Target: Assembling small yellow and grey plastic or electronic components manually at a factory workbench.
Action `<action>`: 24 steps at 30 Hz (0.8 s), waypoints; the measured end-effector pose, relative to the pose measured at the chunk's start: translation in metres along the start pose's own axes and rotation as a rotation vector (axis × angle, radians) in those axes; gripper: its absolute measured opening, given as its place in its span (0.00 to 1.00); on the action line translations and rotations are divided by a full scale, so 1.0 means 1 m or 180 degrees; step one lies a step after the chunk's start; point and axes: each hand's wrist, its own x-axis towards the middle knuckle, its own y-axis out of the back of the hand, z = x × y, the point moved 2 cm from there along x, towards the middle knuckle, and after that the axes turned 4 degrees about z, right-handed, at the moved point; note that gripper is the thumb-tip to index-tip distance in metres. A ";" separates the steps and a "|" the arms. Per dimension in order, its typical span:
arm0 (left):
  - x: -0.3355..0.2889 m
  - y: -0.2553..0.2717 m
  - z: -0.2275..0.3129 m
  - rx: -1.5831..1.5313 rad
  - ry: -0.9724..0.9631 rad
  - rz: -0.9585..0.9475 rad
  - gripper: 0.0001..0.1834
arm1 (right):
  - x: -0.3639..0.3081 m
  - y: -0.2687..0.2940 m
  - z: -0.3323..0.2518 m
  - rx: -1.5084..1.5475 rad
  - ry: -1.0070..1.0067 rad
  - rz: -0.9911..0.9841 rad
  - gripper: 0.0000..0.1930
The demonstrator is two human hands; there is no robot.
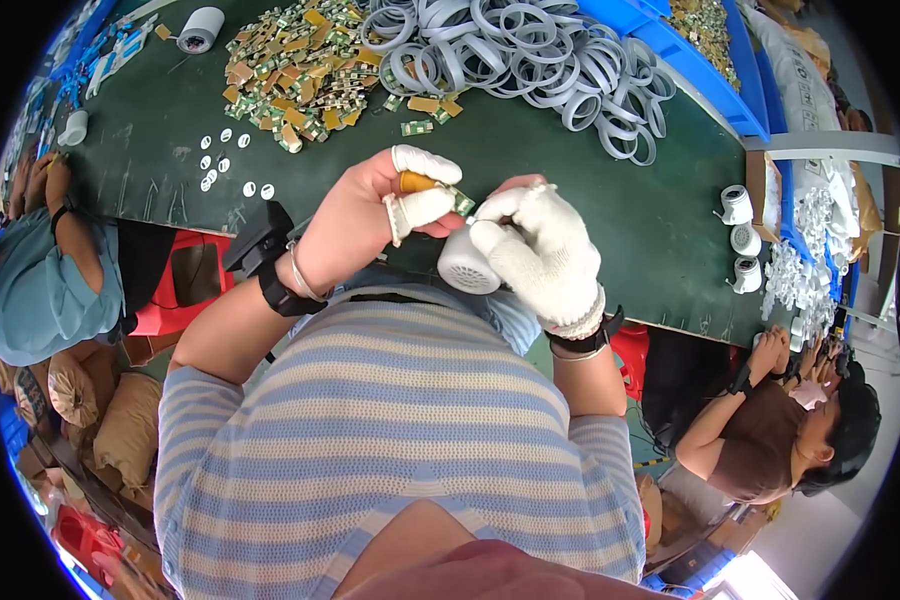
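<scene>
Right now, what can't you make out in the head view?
- Head view: rear part of the board, hidden by the left hand.
- Head view: right side of the white housing, covered by the right hand.
- Head view: whether board and housing touch; too small, fingers crowd it.
- Head view: marks on the white discs, too small.
- Head view: grey rings, pile cut off by top edge.

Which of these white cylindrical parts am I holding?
The white part gripped in your gloved right hand, perforated end showing. The others, including the three units toward the right end of the green table, are not in your grasp.
</scene>
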 end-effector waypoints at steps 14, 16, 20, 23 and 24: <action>-0.016 -0.002 0.005 0.0737 -0.0148 -0.0064 0.14 | 0.003 0.000 0.002 0.0036 -0.0241 -0.0257 0.06; -0.017 -0.004 0.006 0.0896 0.0113 0.0056 0.15 | 0.003 0.000 0.002 0.0006 -0.0156 -0.0269 0.06; -0.021 -0.008 0.003 0.0941 -0.0325 0.0122 0.14 | 0.004 0.000 -0.002 0.0021 -0.0405 -0.0277 0.06; -0.022 -0.008 0.007 0.1213 -0.0462 0.0059 0.13 | 0.005 0.003 0.002 0.0149 -0.0333 -0.0443 0.07; -0.023 -0.009 0.007 0.1144 -0.0345 0.0026 0.13 | 0.006 0.004 0.002 0.0225 -0.0302 -0.0565 0.07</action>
